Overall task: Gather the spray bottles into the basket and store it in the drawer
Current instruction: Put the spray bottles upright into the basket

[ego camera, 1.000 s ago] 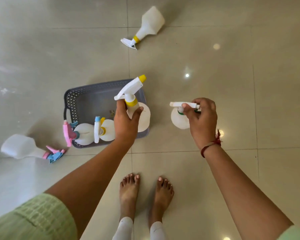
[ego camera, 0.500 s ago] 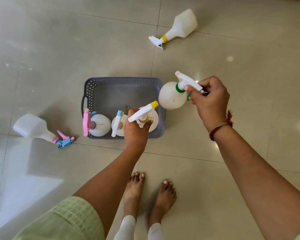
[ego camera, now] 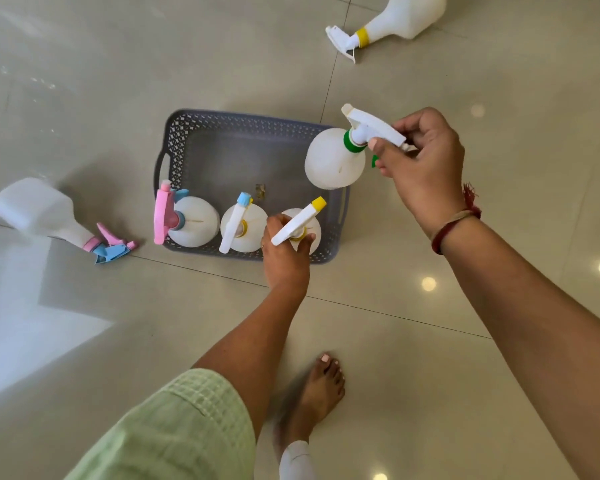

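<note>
A grey perforated basket (ego camera: 222,121) sits on the tiled floor. Along its near side stand a pink-nozzled bottle (ego camera: 193,221) and a blue-tipped bottle (ego camera: 244,226). My left hand (ego camera: 284,258) grips the neck of a yellow-tipped bottle (ego camera: 300,220) standing in the near right corner. My right hand (ego camera: 423,168) holds a green-collared bottle (ego camera: 335,161) by its white trigger head, hanging over the basket's right edge. Two more bottles lie on the floor: a pink-and-blue one (ego camera: 45,213) at the left, a yellow-collared one (ego camera: 395,20) at the far right.
Glossy beige floor tiles (ego camera: 430,341) surround the basket. One bare foot (ego camera: 319,386) stands just behind it, near my left arm. No drawer is in view.
My left hand has lowered the yellow-tipped bottle into the basket's near right corner. My right hand has carried the green-collared bottle from the floor side up over the basket's right edge.
</note>
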The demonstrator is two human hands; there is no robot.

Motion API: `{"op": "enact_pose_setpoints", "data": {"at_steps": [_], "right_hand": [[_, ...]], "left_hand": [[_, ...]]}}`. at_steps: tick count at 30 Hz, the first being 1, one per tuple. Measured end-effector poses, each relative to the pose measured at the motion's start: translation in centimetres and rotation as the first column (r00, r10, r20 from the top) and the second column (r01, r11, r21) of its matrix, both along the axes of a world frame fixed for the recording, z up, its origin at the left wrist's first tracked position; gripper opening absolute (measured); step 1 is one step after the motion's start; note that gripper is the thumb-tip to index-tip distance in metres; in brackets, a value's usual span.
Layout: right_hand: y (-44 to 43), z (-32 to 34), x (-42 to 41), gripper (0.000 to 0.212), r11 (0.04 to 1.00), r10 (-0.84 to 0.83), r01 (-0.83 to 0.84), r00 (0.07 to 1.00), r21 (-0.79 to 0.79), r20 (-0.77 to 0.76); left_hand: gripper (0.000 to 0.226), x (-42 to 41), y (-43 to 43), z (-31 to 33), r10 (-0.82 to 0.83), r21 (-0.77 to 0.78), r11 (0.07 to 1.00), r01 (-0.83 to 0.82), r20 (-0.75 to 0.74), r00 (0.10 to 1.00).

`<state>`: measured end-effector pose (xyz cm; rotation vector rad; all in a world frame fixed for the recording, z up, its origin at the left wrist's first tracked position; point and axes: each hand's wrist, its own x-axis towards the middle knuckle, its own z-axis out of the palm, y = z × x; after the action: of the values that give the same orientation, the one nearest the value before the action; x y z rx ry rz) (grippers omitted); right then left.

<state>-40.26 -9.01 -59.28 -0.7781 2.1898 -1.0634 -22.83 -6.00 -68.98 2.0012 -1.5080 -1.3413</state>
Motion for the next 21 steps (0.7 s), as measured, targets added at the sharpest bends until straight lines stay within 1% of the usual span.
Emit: {"op": "enact_pose_setpoints", "data": {"at_steps": [5, 9, 11, 13, 15, 19, 21], "right_hand": [[0.0, -1.7, 0.6, 0.025, 0.997, 0.076, -0.076, 0.997, -0.015, -0.006], [-0.3, -3.6, 1.9, 0.017, 0.986, 0.161, -0.16, 0.987, 0.05, -0.016], [-0.5, -3.9, 2.3, 0.02, 0.961, 0.262, -0.25, 0.961, 0.12, -0.092], [-0.8, -3.6, 2.5, 0.025, 0.901, 0.412, -0.378, 0.898, 0.212, -0.153], [-1.5, -3.1, 2.2, 0.027, 0.831, 0.536, -0.471, 0.821, 0.298, -0.197], [-3.4, -2.0, 1.8, 0.034, 0.681, 0.718, -0.566, 0.643, 0.466, -0.267], [-4.1, -1.9, 1.8, 0.038, 0.616, 0.778, -0.596, 0.563, 0.516, -0.278]], "left_hand": [[0.042, 0.0, 0.0, -1.2, -0.024, 0.041, 0.999, 0.025, -0.03, 0.999], [0.05, 0.4, 0.3, -1.2, -0.019, 0.041, 0.999, 0.019, -0.02, 1.0], [0.062, 1.0, 0.8, -0.6, -0.045, 0.044, 0.998, 0.045, -0.003, 0.999], [0.073, 2.0, 1.7, 0.0, -0.112, 0.06, 0.992, 0.111, 0.012, 0.994], [0.077, 3.0, 2.7, 0.5, -0.175, 0.1, 0.98, 0.171, 0.034, 0.984], [0.076, 5.1, 3.7, 1.6, -0.23, 0.163, 0.963, 0.215, 0.077, 0.97], [0.075, 5.7, 3.8, 1.9, -0.241, 0.178, 0.958, 0.224, 0.079, 0.967]]}}
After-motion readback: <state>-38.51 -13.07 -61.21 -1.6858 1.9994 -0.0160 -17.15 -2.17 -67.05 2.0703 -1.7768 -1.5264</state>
